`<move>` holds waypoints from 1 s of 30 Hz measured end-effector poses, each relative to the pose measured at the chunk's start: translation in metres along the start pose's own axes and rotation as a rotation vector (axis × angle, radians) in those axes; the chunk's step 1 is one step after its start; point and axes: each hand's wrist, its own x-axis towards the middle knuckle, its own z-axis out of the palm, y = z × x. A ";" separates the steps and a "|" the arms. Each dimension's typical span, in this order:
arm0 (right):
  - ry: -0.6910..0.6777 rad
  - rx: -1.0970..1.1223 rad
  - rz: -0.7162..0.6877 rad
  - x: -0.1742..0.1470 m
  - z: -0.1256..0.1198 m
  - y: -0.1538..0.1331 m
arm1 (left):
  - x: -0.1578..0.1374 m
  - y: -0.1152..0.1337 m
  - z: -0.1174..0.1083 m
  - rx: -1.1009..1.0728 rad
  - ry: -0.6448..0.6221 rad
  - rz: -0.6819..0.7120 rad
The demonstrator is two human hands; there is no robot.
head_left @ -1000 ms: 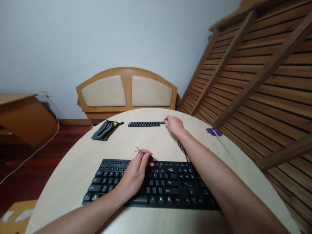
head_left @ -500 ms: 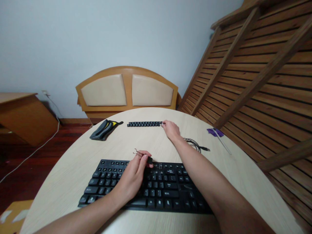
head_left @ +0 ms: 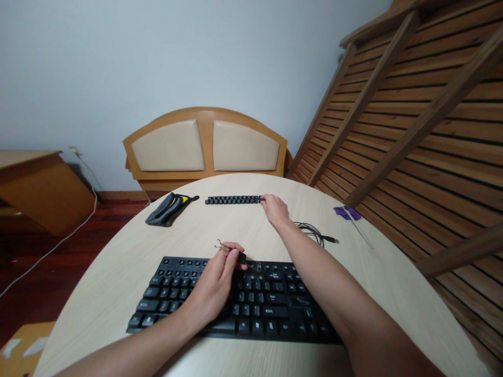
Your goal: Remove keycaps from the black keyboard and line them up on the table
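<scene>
A black keyboard [head_left: 255,327] lies across the near part of the table, with several keycaps gone from its top rows. Over its upper middle, my left hand [head_left: 220,275] is closed round a wire keycap puller [head_left: 242,258] with a black handle; its wire ends stick out on both sides. Farther off, black keycaps [head_left: 231,200] stand in two neat rows. My right hand [head_left: 275,208] reaches to the right end of these rows, fingers pinched on a keycap that they mostly hide.
A grey and black pouch with yellow lining [head_left: 167,210] lies left of the keycap rows. A coiled black USB cable [head_left: 314,233] sits by my right forearm. Near the right edge of the round table [head_left: 118,272] are a purple cloth [head_left: 348,212] and a thin rod [head_left: 362,233].
Hardly anything differs. My right hand has shifted very slightly at the end of the keycap rows; my left hand stays over the keyboard with the puller.
</scene>
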 end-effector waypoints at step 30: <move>-0.200 0.022 -0.192 -0.055 -0.069 -0.012 | 0.003 -0.003 -0.001 0.026 -0.024 0.027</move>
